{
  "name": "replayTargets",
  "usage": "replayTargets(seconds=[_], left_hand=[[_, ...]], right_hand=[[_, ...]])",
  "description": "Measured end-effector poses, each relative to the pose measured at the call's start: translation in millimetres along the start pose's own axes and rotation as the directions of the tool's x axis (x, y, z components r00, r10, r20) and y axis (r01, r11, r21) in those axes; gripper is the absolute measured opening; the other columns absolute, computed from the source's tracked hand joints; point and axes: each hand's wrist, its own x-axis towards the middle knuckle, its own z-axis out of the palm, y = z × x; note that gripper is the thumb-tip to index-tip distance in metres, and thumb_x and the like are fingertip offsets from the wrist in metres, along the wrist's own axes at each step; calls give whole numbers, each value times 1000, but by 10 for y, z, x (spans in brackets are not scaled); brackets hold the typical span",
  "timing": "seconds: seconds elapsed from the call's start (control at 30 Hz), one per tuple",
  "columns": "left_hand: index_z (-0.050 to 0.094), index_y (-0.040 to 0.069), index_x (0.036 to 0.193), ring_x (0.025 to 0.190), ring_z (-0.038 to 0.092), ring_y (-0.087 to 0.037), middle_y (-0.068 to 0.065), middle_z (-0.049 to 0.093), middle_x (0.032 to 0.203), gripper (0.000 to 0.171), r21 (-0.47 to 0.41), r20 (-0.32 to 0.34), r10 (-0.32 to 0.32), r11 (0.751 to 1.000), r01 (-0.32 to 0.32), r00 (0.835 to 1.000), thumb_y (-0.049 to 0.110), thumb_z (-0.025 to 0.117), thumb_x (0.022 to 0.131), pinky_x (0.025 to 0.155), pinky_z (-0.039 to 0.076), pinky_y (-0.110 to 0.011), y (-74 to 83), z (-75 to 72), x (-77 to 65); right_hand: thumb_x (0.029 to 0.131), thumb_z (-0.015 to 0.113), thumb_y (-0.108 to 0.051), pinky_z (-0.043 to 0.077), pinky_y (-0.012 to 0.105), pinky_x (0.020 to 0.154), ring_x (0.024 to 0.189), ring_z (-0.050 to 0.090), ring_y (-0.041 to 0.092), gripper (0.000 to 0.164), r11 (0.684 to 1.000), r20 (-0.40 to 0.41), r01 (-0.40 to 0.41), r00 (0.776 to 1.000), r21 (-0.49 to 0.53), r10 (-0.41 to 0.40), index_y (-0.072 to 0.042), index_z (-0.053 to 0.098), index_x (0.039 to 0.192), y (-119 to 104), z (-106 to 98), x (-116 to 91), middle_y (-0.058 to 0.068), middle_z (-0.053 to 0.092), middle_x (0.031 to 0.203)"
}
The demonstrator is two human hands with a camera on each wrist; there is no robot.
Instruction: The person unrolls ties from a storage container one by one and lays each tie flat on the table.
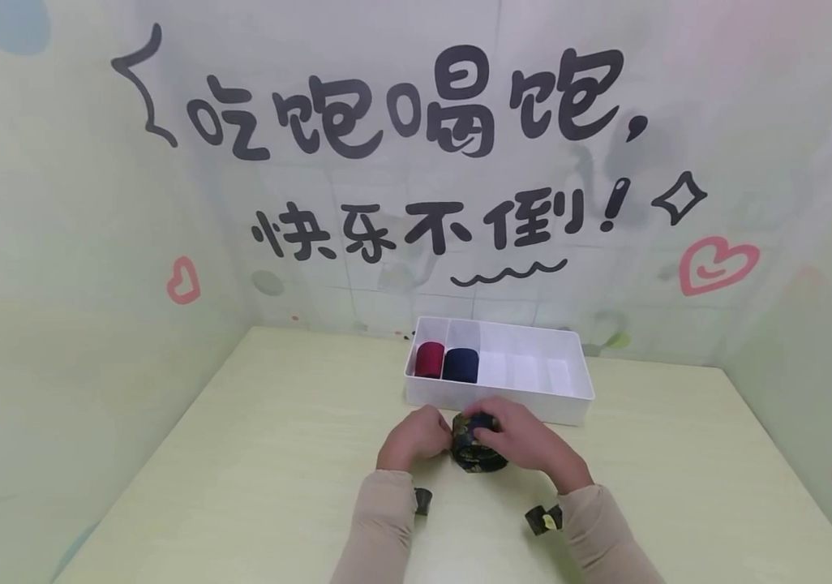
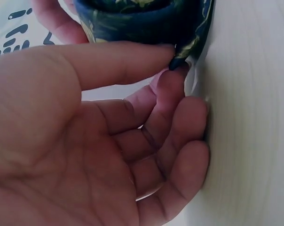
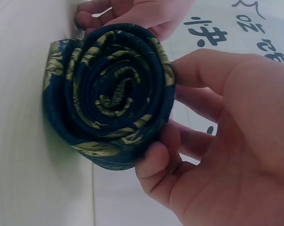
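Nearest the camera in the head view, your beige sleeves (image 1: 379, 527) reach in over the bench (image 1: 277, 454); your left hand (image 1: 422, 435) and right hand (image 1: 529, 438) meet at the patterned roll (image 1: 476, 460), which sits low at the bench in front of the white box (image 1: 507, 398); inside that box, a red roll (image 1: 430, 360) and a dark blue roll (image 1: 461, 366) fill neighbouring compartments at the left end.

In the left wrist view, your left thumb and index finger pinch the loose tail (image 2: 192, 46) of the patterned roll, close to the bench; your other fingers bend alongside, holding nothing.

In the right wrist view, your right hand curls part-closed round the roll's outer layer, spiral end towards the lens; the cloth looks like a rolled necktie, probably light, soft and slightly slick; it should not break, but it may spring loose, so hold it across its full curved side with the tail pressed flat; squeezing hard would likely squash the coil oval.
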Motion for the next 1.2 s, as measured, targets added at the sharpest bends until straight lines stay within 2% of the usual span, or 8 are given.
replayTargets(seconds=[0.17,0.3,0.43,0.53,0.73,0.93,1.1,1.2], left_hand=[[49,16,52,50,34,-13,7,37,50,32,3,26,-10,1000,10,1000,3,59,80,49,23,-29,12,-6,8],[61,10,57,52,36,-13,6,41,52,26,-33,47,17,999,-16,999,4,61,82,49,25,-29,1,-12,20],[78,6,80,63,46,-12,5,59,64,11,-72,63,33,997,-29,997,8,70,86,57,35,-27,-61,-5,40],[80,5,90,70,49,-12,2,67,75,9,-83,70,33,996,-27,997,11,74,87,61,38,-26,-110,-2,60],[79,5,91,71,49,-13,2,65,76,10,-84,97,55,995,-46,994,11,72,87,62,38,-25,-142,-6,93],[78,7,93,75,51,-13,2,65,80,11,-94,121,43,995,-32,992,15,73,88,66,40,-26,-184,-29,86],[77,5,94,73,53,-12,1,66,79,13,-127,120,50,991,-35,991,13,71,86,65,41,-25,-198,-48,55],[77,4,93,71,53,-11,0,67,77,13,-138,115,53,990,-37,992,12,71,85,64,41,-24,-196,-53,41]], right_hand=[[98,62,-19,52,40,96,110,62,19,22,995,12,-76,997,65,75,-14,66,119,18,7,-33,2,69,120],[99,65,-32,52,35,89,102,61,16,23,985,26,-125,992,120,122,-16,64,117,53,6,-43,2,68,114],[98,66,-39,51,33,84,97,60,15,28,976,27,-166,986,144,164,-17,61,115,88,-2,-41,3,68,111],[98,68,-38,51,36,86,99,61,16,28,971,23,-192,981,144,190,-17,60,114,103,-12,-44,4,68,111],[96,69,-35,50,38,91,103,60,16,29,967,4,-223,975,120,224,-17,59,116,116,-38,-58,2,68,113],[93,69,-29,47,34,80,91,57,17,29,958,9,-257,966,130,258,-16,57,116,95,-82,-70,6,66,110],[93,66,-23,49,34,77,89,59,19,32,964,31,-228,974,140,226,-17,57,124,73,-132,-89,10,67,113],[94,61,-18,52,41,86,100,62,21,34,981,37,-154,988,120,150,-21,61,128,76,-162,-103,10,67,123]])
